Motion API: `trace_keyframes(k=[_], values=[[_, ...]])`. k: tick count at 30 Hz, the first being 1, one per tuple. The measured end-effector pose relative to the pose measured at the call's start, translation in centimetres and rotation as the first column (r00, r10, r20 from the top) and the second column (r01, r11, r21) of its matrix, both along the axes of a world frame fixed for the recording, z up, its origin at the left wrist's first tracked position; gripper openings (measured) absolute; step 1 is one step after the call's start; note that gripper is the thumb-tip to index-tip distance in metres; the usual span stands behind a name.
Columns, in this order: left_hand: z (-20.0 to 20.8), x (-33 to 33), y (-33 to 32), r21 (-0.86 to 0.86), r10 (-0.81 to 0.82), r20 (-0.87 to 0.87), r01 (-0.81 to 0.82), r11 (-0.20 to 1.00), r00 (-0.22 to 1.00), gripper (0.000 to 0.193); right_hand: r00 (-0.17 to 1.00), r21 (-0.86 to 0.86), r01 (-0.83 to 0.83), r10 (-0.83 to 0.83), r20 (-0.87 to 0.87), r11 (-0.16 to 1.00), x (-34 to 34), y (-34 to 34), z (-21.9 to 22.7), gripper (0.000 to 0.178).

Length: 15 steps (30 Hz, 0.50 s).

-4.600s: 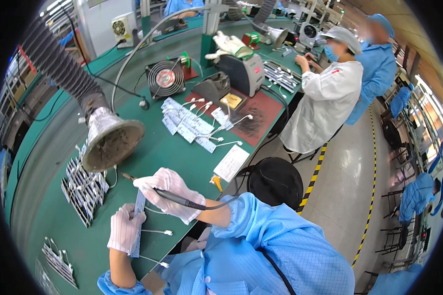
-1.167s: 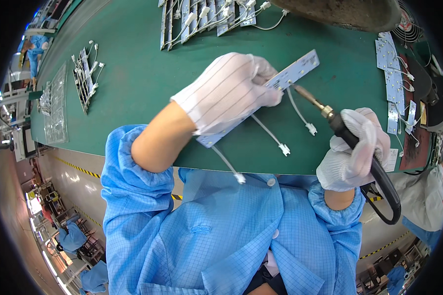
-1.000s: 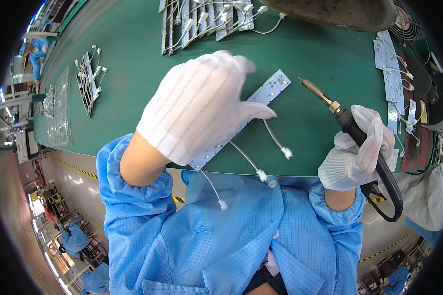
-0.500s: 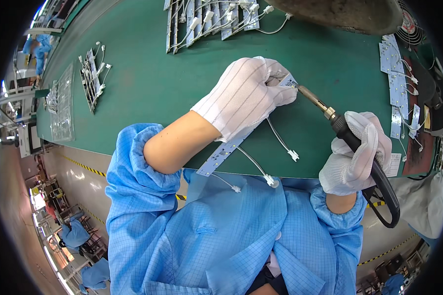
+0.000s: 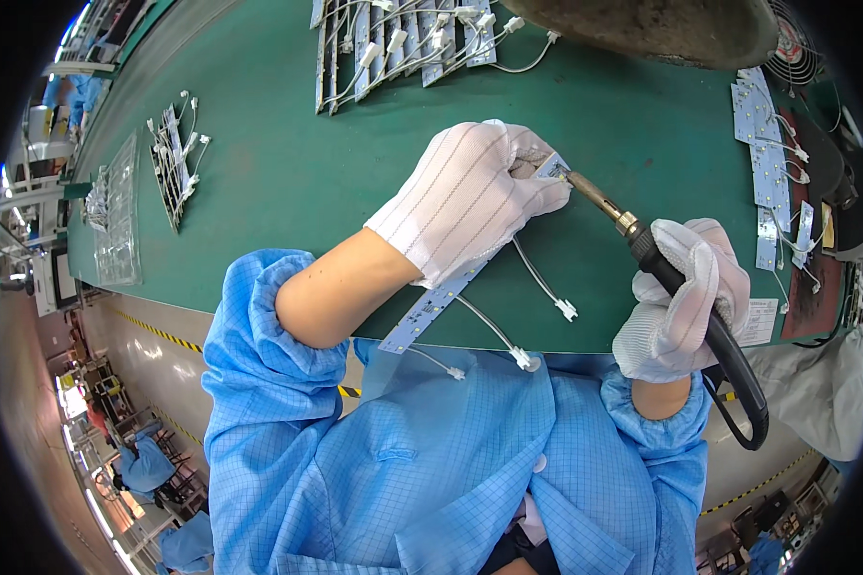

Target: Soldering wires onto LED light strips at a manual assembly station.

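The left hand (image 5: 475,196), in a white striped glove, is closed over the upper end of a long narrow LED strip board (image 5: 431,307), its grip pinching the board near the top corner while the rest of the strip slants down and to the left, out past the near edge of the green surface (image 5: 278,172) and over the blue smock. Three thin white leads with small white connectors (image 5: 566,309) hang from the strip, apart from one another. The right hand (image 5: 681,302), also gloved, is wrapped fully shut around the black handle of a soldering iron (image 5: 662,268), whose metal tip meets the board's top end right at the left fingertips (image 5: 537,172); the iron's black cable loops down behind the wrist. Farther up the surface lies a row of similar strip boards with white leads (image 5: 403,43), well apart from the hands. To the left sits another small bunch of wired boards (image 5: 174,158), and to the right several white square boards (image 5: 767,144).
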<state>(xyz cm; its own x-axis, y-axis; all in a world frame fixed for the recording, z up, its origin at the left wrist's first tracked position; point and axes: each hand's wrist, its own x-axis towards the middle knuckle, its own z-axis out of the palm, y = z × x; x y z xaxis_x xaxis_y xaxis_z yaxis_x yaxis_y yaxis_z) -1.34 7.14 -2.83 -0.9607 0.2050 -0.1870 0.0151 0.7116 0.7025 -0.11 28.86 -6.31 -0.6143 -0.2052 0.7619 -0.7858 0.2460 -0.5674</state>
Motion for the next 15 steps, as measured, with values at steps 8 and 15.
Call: trace_keyframes(k=[8,15], values=[[-1.6,0.3,-0.9,-0.337,-0.427,-0.408,0.301,0.892,0.807,0.023,0.963,0.029,-0.089,0.079,0.259,0.996,0.4,-0.3,1.9,0.011],[0.2,-0.2,-0.3,0.003,-0.028,0.14,0.028,1.0,0.99,0.036,0.977,0.147,0.174,-0.152,-0.149,0.974,-0.5,0.0,-0.3,0.037]])
